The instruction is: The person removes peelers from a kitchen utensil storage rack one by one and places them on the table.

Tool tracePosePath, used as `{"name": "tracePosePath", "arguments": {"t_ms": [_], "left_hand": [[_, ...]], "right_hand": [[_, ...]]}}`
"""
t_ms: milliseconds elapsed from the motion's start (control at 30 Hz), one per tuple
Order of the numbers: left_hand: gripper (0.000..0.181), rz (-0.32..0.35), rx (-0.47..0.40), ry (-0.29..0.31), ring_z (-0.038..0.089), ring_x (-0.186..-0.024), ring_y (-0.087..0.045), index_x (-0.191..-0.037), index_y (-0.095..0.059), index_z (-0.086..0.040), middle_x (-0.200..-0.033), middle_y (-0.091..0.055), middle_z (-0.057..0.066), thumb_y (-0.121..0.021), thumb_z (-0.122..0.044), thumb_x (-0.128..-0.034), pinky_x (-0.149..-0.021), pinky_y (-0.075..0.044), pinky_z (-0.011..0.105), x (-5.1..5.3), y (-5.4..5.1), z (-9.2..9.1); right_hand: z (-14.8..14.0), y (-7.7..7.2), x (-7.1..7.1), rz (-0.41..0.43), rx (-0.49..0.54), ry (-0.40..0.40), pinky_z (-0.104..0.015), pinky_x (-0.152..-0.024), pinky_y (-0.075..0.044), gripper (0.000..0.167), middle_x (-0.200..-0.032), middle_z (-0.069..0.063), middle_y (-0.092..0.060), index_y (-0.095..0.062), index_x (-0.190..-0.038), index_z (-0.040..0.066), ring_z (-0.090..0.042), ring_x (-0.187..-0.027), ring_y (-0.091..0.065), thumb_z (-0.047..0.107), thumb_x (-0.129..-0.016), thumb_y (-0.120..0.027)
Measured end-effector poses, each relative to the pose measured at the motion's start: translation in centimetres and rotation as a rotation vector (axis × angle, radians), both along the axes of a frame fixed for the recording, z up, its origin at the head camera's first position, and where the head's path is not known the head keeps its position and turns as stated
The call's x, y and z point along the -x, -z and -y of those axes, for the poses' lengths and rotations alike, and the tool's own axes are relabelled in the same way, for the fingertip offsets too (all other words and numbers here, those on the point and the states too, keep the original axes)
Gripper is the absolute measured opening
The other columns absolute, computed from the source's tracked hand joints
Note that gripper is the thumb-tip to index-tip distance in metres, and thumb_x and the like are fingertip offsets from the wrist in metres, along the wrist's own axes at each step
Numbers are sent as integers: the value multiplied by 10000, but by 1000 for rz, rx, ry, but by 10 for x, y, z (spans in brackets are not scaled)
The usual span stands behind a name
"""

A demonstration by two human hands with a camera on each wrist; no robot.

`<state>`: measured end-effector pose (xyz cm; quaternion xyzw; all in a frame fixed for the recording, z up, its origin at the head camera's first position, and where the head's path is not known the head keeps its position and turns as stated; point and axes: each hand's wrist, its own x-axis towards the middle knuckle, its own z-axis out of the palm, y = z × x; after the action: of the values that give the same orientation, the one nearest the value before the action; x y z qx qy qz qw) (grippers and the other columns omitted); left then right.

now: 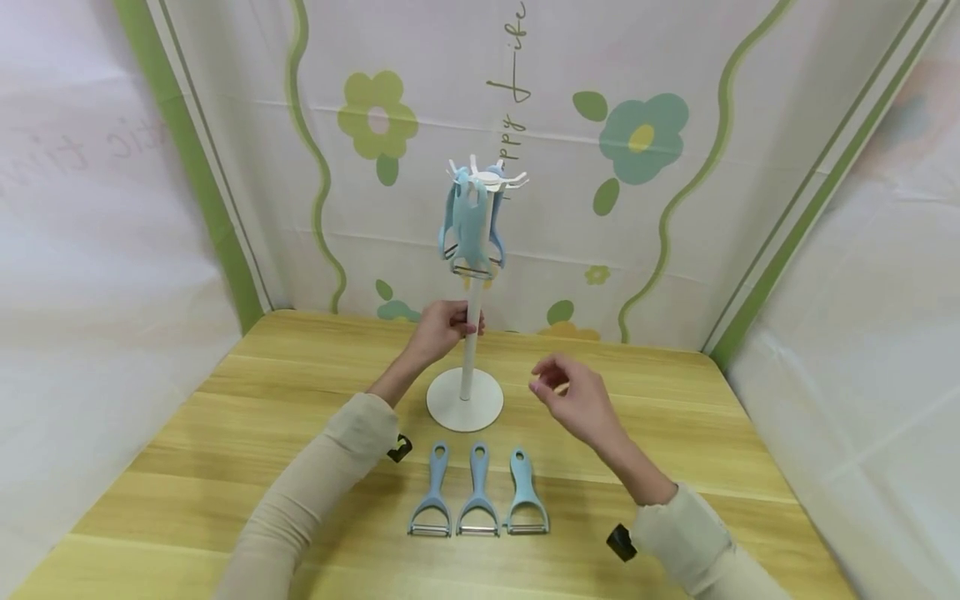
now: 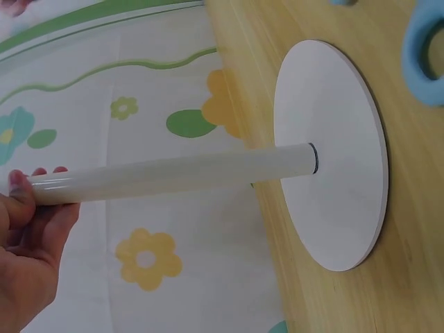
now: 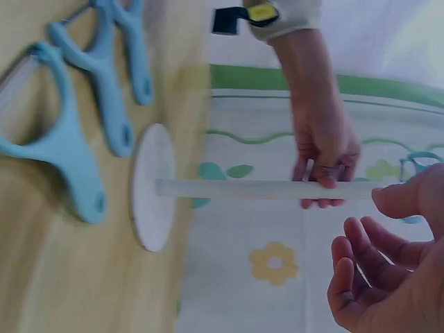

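A white rack with a round base (image 1: 447, 408) and an upright pole (image 1: 468, 367) stands toward the back of the table. My left hand (image 1: 441, 330) grips this pole about halfway up, thumb and fingers around it. Light blue Y-shaped peelers (image 1: 471, 225), several of them, hang from the white hooks (image 1: 513, 181) on top, overlapping so some are partly hidden. My right hand (image 1: 579, 398) is in the air right of the pole, fingers loosely bent, holding nothing. In front of the base lie three peelers in a row: a left one (image 1: 437, 477), a middle one (image 1: 478, 479) and a right one (image 1: 522, 479).
The wooden table (image 1: 247, 400) reaches back to a printed curtain (image 1: 540, 275) with flowers and lettering. White fabric hangs at both sides. Black wrist straps (image 1: 621, 542) show by the sleeves.
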<state>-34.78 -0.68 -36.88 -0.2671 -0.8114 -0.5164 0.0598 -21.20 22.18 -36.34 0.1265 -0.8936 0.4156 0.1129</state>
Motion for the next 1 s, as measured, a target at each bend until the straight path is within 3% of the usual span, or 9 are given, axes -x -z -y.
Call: {"name": "tracePosePath", "arguments": {"t_ms": [267, 400, 567, 767, 1000], "left_hand": [[125, -17, -1, -50, 329, -883, -753, -1006, -732, 82, -964, -749, 230, -669, 73, -898, -803, -630, 345, -1, 2, -1], [137, -38, 1, -73, 320, -879, -755, -1017, -737, 79, -958, -753, 225, -684, 64, -891, -779, -632, 320, -2, 3, 1], [115, -52, -24, -86, 329, -858, -758, -974, -740, 87, -922, -752, 237, -690, 94, -870, -770, -630, 299, -2, 5, 2], [79, -124, -8, -131, 302, -830, -761, -930, -758, 61, -877, -763, 203, -728, 57, -856, -778, -634, 352, -3, 5, -1], [104, -127, -14, -160, 306, -839, -762, -955, -755, 72, -897, -762, 211, -717, 73, -858, -786, -632, 353, -6, 3, -4]], "right_hand": [[6, -50, 19, -96, 121, 6, -351, -844, -585, 208, -1056, -124, -696, -646, -1133, 31, -239, -982, -669, 123, -949, -675], [18, -71, 32, -155, 198, -34, -419, -942, -567, 240, -1112, -131, -690, -631, -1168, 31, -241, -1044, -665, 136, -957, -673], [40, -94, 45, -202, 281, -95, -424, -1007, -545, 318, -1204, -161, -672, -602, -1250, 42, -236, -1113, -658, 142, -958, -675], [60, -115, 57, -212, 325, -116, -391, -1025, -539, 406, -1265, -131, -659, -562, -1331, 59, -213, -1166, -640, 156, -955, -683], [71, -132, 69, -166, 372, -132, -358, -993, -556, 412, -1205, -133, -678, -569, -1335, 67, -212, -1107, -642, 176, -955, -685]]}}
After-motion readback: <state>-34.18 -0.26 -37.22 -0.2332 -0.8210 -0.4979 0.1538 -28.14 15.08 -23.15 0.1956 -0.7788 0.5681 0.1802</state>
